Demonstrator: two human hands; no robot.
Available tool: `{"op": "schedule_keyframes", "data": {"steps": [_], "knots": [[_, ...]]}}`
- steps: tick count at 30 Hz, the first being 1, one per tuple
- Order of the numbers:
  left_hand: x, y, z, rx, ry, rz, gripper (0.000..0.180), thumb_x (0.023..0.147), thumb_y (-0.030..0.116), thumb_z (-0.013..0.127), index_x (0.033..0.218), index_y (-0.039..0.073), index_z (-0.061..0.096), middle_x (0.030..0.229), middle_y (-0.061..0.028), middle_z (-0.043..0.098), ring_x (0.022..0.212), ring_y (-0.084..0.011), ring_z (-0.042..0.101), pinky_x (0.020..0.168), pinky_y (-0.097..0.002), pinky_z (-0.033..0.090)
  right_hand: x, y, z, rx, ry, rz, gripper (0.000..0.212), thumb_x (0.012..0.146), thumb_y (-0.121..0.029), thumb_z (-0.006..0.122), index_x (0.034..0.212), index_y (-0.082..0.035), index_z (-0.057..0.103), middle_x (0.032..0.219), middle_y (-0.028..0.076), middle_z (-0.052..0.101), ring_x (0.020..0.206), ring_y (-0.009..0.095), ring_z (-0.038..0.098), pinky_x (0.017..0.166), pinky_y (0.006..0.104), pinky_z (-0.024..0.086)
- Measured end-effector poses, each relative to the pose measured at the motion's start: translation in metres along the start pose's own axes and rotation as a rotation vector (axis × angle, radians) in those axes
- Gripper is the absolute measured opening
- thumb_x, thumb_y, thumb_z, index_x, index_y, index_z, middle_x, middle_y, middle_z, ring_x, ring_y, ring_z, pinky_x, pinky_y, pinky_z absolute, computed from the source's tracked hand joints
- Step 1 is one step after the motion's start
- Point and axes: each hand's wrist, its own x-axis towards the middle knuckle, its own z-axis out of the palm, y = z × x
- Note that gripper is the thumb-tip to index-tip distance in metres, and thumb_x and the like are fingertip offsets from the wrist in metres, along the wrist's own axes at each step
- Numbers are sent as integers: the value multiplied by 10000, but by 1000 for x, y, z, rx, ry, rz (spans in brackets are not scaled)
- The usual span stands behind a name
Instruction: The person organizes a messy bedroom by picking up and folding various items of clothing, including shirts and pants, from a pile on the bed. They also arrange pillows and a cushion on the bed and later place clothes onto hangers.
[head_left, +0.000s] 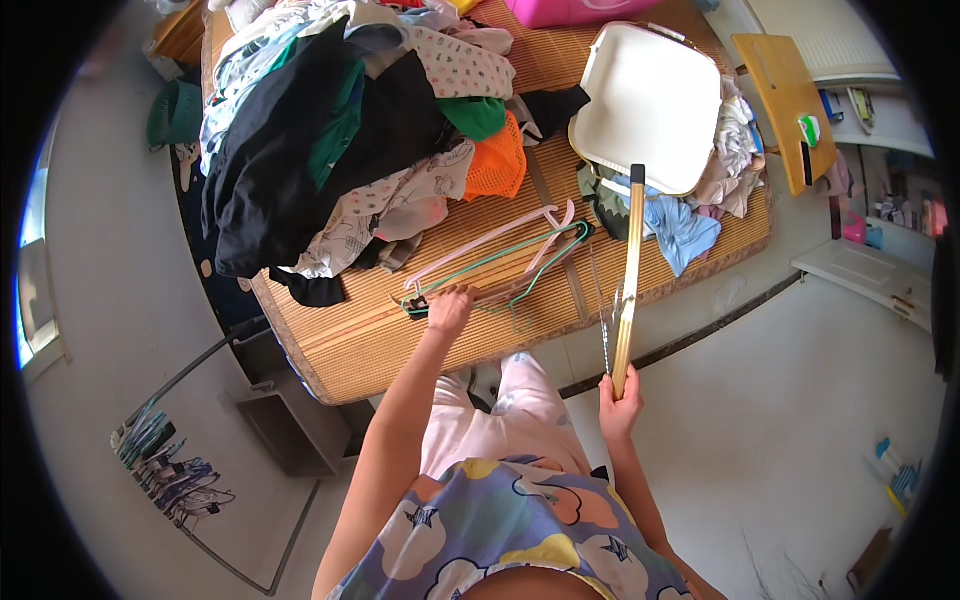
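My left hand (452,312) is closed on the near end of a small stack of hangers on the bamboo mat. In that stack are a pink hanger (480,246), a green hanger (497,262) and a brown one, partly under my fingers. Out to the right, my right hand (622,405) grips the lower end of a long gold-coloured hanger (629,285), seen edge-on. Its far end is black, and a thin metal piece runs alongside. That black tip overlaps the near rim of a white plastic basin (650,105) in view.
A big heap of clothes (290,150) covers the far left of the bamboo mat (350,345). More clothes (680,230) lie beside and under the basin. Many hangers (170,470) hang on a rail at lower left. A wooden board (785,110) stands at far right.
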Motion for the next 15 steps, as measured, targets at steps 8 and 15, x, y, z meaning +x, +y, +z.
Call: {"op": "schedule_keyframes", "data": {"steps": [8,15], "knots": [[45,32,-7,-407,77,19,367,737,89,594,1102,105,556,1068,-156,600,975,-321,579,773,-421,483,1,-38,18,104,-45,-81,362,827,-66,621,1152,-8,473,787,90,625,681,186,625,627,314,502],[28,26,-121,-310,515,160,660,600,33,719,1212,51,472,1320,-152,405,1263,-346,341,1027,-428,329,50,-51,118,76,-92,-167,424,859,-12,557,1238,0,367,969,171,607,893,269,615,755,346,485]]}}
